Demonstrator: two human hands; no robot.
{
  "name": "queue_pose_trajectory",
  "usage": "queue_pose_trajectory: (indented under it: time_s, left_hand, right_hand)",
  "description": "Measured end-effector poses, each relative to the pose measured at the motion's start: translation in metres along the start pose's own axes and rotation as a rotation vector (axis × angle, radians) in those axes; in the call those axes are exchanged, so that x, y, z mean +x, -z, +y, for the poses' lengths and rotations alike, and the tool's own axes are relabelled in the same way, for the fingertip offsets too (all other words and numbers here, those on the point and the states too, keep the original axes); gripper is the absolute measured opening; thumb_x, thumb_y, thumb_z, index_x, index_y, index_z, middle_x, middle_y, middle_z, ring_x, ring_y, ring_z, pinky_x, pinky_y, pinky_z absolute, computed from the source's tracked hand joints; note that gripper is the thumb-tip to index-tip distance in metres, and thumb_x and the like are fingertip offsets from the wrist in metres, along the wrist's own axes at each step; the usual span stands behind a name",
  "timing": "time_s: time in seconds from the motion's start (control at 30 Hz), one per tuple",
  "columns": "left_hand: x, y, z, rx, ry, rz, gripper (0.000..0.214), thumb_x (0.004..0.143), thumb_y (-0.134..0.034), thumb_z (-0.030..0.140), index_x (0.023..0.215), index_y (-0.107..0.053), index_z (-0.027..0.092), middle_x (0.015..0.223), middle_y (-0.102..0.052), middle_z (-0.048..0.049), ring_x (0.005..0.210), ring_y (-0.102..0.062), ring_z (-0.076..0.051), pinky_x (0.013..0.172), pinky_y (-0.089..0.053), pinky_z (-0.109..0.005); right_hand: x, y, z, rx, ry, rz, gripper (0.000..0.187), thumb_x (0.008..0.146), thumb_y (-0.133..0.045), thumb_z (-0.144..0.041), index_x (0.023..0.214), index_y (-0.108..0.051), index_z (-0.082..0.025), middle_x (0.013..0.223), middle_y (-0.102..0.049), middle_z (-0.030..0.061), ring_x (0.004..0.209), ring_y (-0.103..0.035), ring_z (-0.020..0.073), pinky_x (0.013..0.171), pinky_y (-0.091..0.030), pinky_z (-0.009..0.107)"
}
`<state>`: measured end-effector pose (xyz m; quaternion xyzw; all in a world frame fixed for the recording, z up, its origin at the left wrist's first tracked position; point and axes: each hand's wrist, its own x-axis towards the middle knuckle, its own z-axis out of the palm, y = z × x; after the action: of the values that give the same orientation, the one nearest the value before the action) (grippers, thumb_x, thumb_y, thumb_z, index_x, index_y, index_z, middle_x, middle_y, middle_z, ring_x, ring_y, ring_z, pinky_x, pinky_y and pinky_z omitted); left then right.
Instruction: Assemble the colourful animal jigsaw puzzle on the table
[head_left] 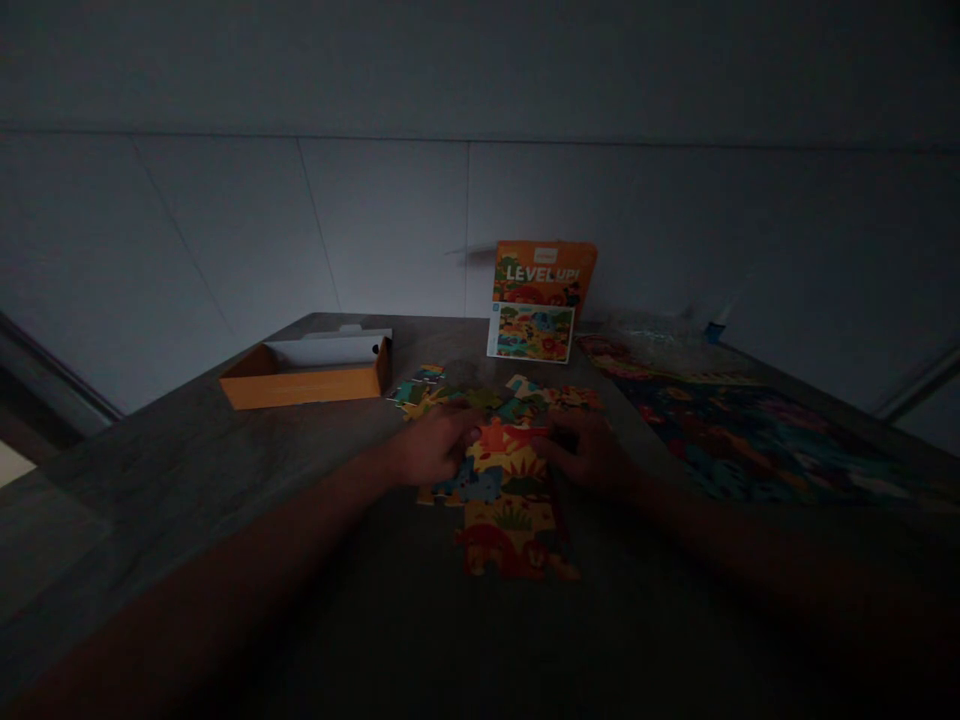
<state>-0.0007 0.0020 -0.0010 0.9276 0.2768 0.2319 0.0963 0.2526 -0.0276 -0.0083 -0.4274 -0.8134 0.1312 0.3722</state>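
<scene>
A partly joined colourful jigsaw (510, 505) lies on the dark table, with loose pieces (480, 395) scattered just beyond it. My left hand (435, 445) rests on the jigsaw's left upper edge, fingers curled down onto the pieces. My right hand (589, 450) lies at the right upper edge, fingers bent onto the pieces there. The scene is very dim, so whether either hand pinches a piece cannot be made out.
An open orange box tray (307, 378) sits at the back left. The puzzle's orange lid (541, 300) stands against the wall. A finished dark jigsaw (750, 435) covers the table's right side, with a crumpled plastic bag (660, 330) behind it.
</scene>
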Motion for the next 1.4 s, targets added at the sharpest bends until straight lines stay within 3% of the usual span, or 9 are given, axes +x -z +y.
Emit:
queue_pose_trajectory:
  time_s: [0.23, 0.4, 0.57, 0.9, 1.23, 1.4]
  left_hand:
    - [0.001, 0.005, 0.002, 0.098, -0.012, 0.042, 0.021, 0.093, -0.039, 0.017, 0.078, -0.054, 0.017, 0.077, -0.058, -0.0084, 0.079, -0.057, -0.023, 0.074, -0.046, -0.035]
    - [0.003, 0.009, 0.000, 0.152, 0.132, 0.094, 0.024, 0.088, -0.041, 0.013, 0.067, -0.051, 0.018, 0.073, -0.057, -0.0073, 0.075, -0.056, -0.022, 0.075, -0.046, -0.036]
    - [0.003, 0.008, -0.006, 0.157, 0.175, 0.112, 0.021, 0.087, -0.042, 0.012, 0.071, -0.055, 0.017, 0.079, -0.059, -0.0081, 0.079, -0.058, -0.023, 0.076, -0.047, -0.036]
    - [0.001, 0.008, -0.001, 0.038, 0.073, 0.129, 0.024, 0.093, -0.039, 0.017, 0.075, -0.054, 0.017, 0.075, -0.059, -0.0062, 0.073, -0.057, -0.019, 0.070, -0.045, -0.032]
    - [-0.001, 0.006, 0.000, 0.007, 0.091, 0.074, 0.022, 0.094, -0.041, 0.019, 0.078, -0.056, 0.016, 0.073, -0.058, -0.0046, 0.069, -0.056, -0.018, 0.065, -0.042, -0.030]
    - [-0.001, 0.007, 0.001, -0.006, 0.089, 0.062, 0.023, 0.094, -0.040, 0.019, 0.078, -0.055, 0.017, 0.073, -0.057, -0.0043, 0.068, -0.055, -0.017, 0.065, -0.041, -0.030]
  right_hand:
    - [0.001, 0.005, -0.001, 0.033, 0.002, 0.014, 0.030, 0.082, -0.055, -0.035, 0.060, -0.041, -0.021, 0.052, -0.043, -0.0026, 0.050, -0.038, 0.0111, 0.050, -0.029, 0.025]
    - [0.001, 0.003, 0.002, 0.022, 0.011, 0.019, 0.030, 0.082, -0.055, -0.034, 0.060, -0.040, -0.021, 0.052, -0.043, -0.0030, 0.050, -0.039, 0.0111, 0.051, -0.029, 0.025]
    - [0.001, 0.000, 0.008, -0.008, 0.032, 0.010, 0.032, 0.083, -0.056, -0.038, 0.060, -0.041, -0.021, 0.052, -0.045, -0.0023, 0.049, -0.040, 0.0113, 0.051, -0.028, 0.026]
    - [0.001, -0.001, 0.009, -0.054, -0.001, -0.022, 0.030, 0.084, -0.055, -0.037, 0.062, -0.046, -0.020, 0.055, -0.051, -0.0006, 0.052, -0.044, 0.0122, 0.053, -0.030, 0.026]
    - [0.001, -0.002, 0.012, -0.070, 0.006, -0.024, 0.026, 0.085, -0.056, -0.037, 0.066, -0.052, -0.019, 0.057, -0.054, -0.0003, 0.053, -0.047, 0.0131, 0.054, -0.031, 0.026]
    - [0.001, 0.001, 0.008, -0.060, 0.002, -0.038, 0.025, 0.084, -0.055, -0.035, 0.065, -0.048, -0.020, 0.057, -0.053, -0.0002, 0.053, -0.046, 0.0130, 0.053, -0.030, 0.027]
